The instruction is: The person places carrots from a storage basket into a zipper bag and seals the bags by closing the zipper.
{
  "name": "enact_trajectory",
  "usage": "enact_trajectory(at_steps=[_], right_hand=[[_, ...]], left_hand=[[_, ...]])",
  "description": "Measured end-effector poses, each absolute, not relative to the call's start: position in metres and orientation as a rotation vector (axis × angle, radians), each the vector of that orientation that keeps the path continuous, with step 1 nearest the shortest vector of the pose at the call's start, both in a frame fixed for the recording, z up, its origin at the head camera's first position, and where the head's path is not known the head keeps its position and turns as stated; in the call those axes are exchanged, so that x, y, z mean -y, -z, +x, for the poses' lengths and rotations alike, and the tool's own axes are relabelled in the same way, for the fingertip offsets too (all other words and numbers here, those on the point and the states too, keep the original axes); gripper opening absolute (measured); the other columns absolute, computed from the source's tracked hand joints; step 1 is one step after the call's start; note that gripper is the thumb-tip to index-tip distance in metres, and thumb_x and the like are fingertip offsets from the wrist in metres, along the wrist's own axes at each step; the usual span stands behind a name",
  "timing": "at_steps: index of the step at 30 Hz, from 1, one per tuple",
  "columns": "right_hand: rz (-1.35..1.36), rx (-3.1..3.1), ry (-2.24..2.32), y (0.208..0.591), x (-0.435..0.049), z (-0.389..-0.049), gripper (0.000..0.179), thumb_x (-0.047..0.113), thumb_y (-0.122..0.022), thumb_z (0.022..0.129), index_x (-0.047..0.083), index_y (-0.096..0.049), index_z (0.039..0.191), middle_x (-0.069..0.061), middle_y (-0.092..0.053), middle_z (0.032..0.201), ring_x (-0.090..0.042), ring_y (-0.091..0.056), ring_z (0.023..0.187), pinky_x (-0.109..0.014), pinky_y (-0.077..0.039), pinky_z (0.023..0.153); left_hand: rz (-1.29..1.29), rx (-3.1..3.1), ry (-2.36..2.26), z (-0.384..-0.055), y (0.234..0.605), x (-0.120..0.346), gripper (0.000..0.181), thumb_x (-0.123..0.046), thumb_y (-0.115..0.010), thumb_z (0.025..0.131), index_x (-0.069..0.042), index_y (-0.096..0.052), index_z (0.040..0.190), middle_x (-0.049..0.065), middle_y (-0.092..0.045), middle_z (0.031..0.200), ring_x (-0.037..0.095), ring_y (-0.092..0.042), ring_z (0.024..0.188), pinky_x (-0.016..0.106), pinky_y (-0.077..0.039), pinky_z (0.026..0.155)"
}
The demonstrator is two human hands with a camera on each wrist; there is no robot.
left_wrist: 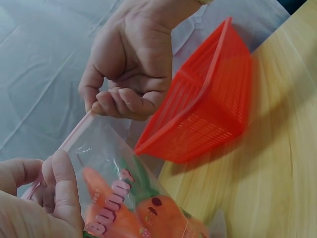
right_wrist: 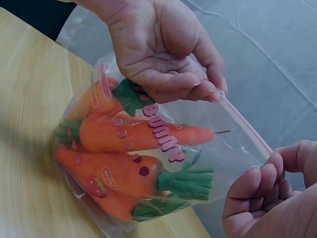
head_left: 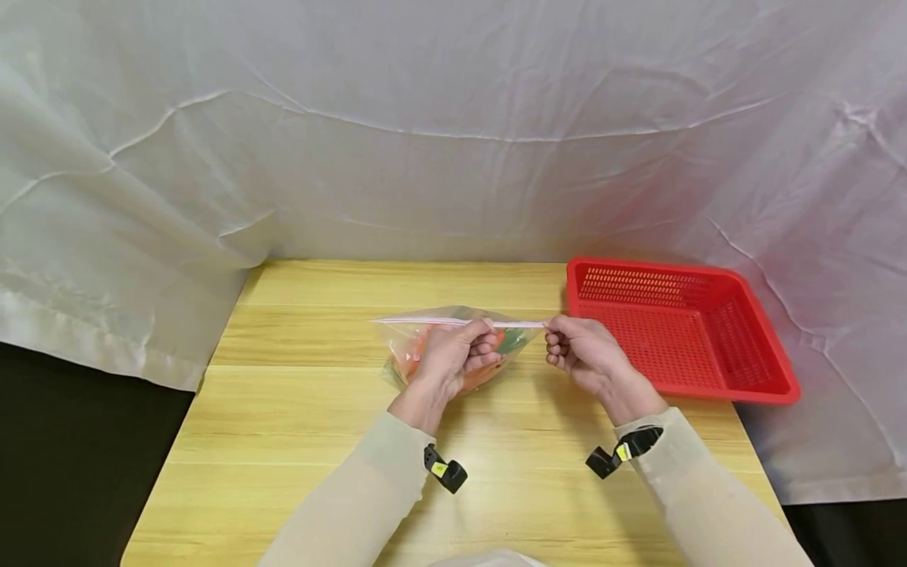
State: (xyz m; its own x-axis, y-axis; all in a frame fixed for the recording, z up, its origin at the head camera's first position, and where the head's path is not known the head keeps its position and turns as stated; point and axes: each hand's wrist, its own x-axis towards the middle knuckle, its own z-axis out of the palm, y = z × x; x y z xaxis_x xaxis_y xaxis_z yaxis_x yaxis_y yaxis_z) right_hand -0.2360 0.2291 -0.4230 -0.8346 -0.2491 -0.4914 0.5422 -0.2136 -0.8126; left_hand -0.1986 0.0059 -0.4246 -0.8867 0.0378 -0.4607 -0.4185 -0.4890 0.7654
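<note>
A clear zip-top bag (right_wrist: pixel 193 116) with pink printing holds several orange carrots (right_wrist: pixel 116 134) with green tops. Its pink-edged zip strip (head_left: pixel 520 324) is stretched between both hands. My left hand (head_left: pixel 457 354) pinches the strip around its middle, between thumb and fingers. At the strip's right end, my right hand (head_left: pixel 584 354) pinches the corner, the other fingers curled in. The bag hangs down below the strip, partly covered by the left hand in the head view.
A red perforated plastic basket (head_left: pixel 673 346) stands at the right rear of the light wooden table (head_left: pixel 298 409), just beyond the right hand. Pale cloth (head_left: pixel 425 181) hangs behind the table and at both sides.
</note>
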Motion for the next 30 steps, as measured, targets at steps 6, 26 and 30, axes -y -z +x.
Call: enact_trajectory(at_steps=[6,26,30], right_hand=[[0.354,-1.540,2.099,0.424,-0.231,-0.237,0.023,0.006,-0.055,0.102,0.009,-0.069,0.084,0.002,-0.061,0.072,-0.008,-0.053,0.063,-0.021,-0.051,0.061],[0.338,-1.598,2.043,0.424,-0.232,-0.236,0.028,0.010,-0.055,0.103,0.012,-0.070,0.079,0.002,-0.062,0.069,-0.008,-0.053,0.060,-0.020,-0.049,0.057],[0.318,-1.628,2.008,0.424,-0.232,-0.236,0.031,0.011,-0.054,0.104,0.012,-0.070,0.078,0.003,-0.062,0.068,-0.008,-0.054,0.059,-0.020,-0.048,0.055]], left_hand=[[-0.565,-1.392,-2.454,-0.198,0.426,-0.002,0.014,-0.008,-0.072,0.096,-0.001,-0.074,0.085,0.004,-0.069,0.067,0.008,-0.067,0.055,0.025,-0.061,0.060],[-0.505,-1.394,-2.387,-0.200,0.425,0.007,0.018,-0.012,-0.069,0.100,0.002,-0.074,0.090,0.005,-0.071,0.068,0.011,-0.072,0.059,0.024,-0.061,0.062],[-0.483,-1.396,-2.352,-0.201,0.427,0.009,0.021,-0.014,-0.068,0.101,0.001,-0.074,0.089,0.005,-0.072,0.069,0.012,-0.073,0.061,0.025,-0.062,0.064]])
